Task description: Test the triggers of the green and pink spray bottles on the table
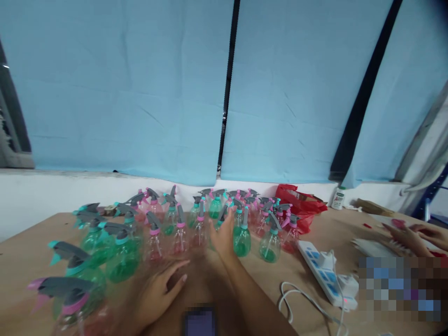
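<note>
My right hand [224,235] reaches forward into the rows of spray bottles. Its thumb and fingers are closed around a spray bottle whose grey head [222,213] shows between them; most of that bottle is hidden by the hand. Just right of it stands a green spray bottle [242,240], and to the left a clear one with a pink collar [200,231]. My left hand [159,291] hovers low over the table, thumb and forefinger apart, holding nothing. Beside it on the left are a green spray bottle [122,261] and a pink-collared one [74,303] in front.
A white power strip [327,275] with plugged-in chargers and a loose cable lies to the right on the brown table [259,289]. Behind it are a red plastic bag [301,200] and a white bottle [338,198]. Another person's hands [408,235] work at the far right.
</note>
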{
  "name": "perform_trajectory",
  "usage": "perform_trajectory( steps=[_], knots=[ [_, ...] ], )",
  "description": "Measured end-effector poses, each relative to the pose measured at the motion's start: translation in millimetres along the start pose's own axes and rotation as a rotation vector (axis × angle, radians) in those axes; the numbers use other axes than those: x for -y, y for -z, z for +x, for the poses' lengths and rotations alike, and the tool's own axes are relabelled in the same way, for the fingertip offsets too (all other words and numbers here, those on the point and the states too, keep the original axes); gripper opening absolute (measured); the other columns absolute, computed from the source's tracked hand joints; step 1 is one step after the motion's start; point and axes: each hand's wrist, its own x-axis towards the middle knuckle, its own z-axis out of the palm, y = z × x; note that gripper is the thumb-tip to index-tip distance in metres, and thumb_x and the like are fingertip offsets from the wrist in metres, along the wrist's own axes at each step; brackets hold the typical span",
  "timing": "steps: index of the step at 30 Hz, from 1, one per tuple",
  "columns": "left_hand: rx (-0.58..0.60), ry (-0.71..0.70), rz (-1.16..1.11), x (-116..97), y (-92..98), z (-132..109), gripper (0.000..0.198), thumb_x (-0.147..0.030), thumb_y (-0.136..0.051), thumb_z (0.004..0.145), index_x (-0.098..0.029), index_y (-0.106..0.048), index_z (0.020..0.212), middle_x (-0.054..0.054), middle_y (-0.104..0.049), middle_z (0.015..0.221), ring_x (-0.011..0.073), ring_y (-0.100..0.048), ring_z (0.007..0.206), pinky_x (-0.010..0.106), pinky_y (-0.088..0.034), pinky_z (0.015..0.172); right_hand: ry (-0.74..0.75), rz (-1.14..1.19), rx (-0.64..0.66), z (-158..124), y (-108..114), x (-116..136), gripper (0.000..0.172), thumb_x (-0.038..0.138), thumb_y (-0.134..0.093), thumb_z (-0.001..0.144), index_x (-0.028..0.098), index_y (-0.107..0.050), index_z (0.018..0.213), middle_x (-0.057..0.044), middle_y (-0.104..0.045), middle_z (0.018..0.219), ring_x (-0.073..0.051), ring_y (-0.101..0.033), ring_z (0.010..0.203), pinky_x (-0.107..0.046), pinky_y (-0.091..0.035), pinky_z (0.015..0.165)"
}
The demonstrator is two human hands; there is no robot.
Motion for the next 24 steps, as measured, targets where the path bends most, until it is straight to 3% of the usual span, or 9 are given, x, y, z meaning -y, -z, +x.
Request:
perform_trajectory(
  steps=[3,6,9,13,17,24],
  knots=[
    [-0.027,-0.094,0.153,5.6,-0.9,-0.3,0.049,-0.053,-0.055,0.106,-0.035,-0.063,0.151,0.005,-0.068,0.150,0.0311,-0.064,0.135,0.049,-0.051,0.116,-0.109,-0.014,0.014,17.4,-13.4,-14.1,0.083,0.041,-0.061,0.094,0.006,-0.031,0.163,-0.031,-0.038,0.167,-0.041,-0.034,0.159,-0.060,-0.034,0.125],
    [0.043,-0.122,0.256,9.9,-3.3,-2.3,0.048,-0.057,-0.057,0.105,-0.036,-0.068,0.147,0.006,-0.066,0.151,0.0340,-0.062,0.137,0.054,-0.048,0.118,-0.151,-0.026,0.014,22.5,-12.8,-23.8,0.071,0.034,-0.057,0.091,0.010,-0.044,0.157,-0.024,-0.060,0.150,-0.036,-0.057,0.141,-0.052,-0.045,0.117],
    [0.119,-0.093,0.272,11.8,-4.0,-3.2,0.047,-0.060,-0.057,0.106,-0.039,-0.069,0.146,0.005,-0.064,0.154,0.0342,-0.058,0.141,0.055,-0.046,0.118,-0.159,-0.003,0.029,17.6,-4.7,-24.7,0.063,0.027,-0.059,0.084,0.015,-0.058,0.146,-0.016,-0.073,0.124,-0.031,-0.070,0.115,-0.043,-0.053,0.102],
    [0.138,-0.047,0.271,12.6,-4.4,-1.2,0.046,-0.059,-0.060,0.104,-0.039,-0.070,0.144,0.005,-0.066,0.153,0.0337,-0.057,0.142,0.055,-0.045,0.118,-0.166,0.152,0.113,6.5,9.9,-23.1,0.041,0.025,-0.062,0.077,0.020,-0.073,0.115,-0.006,-0.073,0.089,-0.024,-0.066,0.079,-0.034,-0.053,0.078],
    [0.135,-0.063,0.288,12.0,-4.7,-0.3,0.046,-0.058,-0.061,0.103,-0.039,-0.071,0.143,0.005,-0.065,0.153,0.0342,-0.057,0.142,0.056,-0.045,0.118,-0.230,0.388,0.291,-2.1,22.5,-21.6,0.021,0.026,-0.063,0.075,0.022,-0.074,0.093,0.003,-0.059,0.068,-0.016,-0.051,0.059,-0.028,-0.044,0.061],
    [0.141,-0.049,0.292,8.7,-2.7,-1.4,0.044,-0.058,-0.061,0.103,-0.042,-0.070,0.143,0.003,-0.065,0.154,0.0331,-0.056,0.143,0.057,-0.044,0.119,-0.301,0.754,0.608,-6.4,27.0,2.5,0.013,0.025,-0.068,0.068,0.025,-0.071,0.081,0.004,-0.065,0.068,-0.017,-0.063,0.064,-0.030,-0.053,0.069]
  ],
)
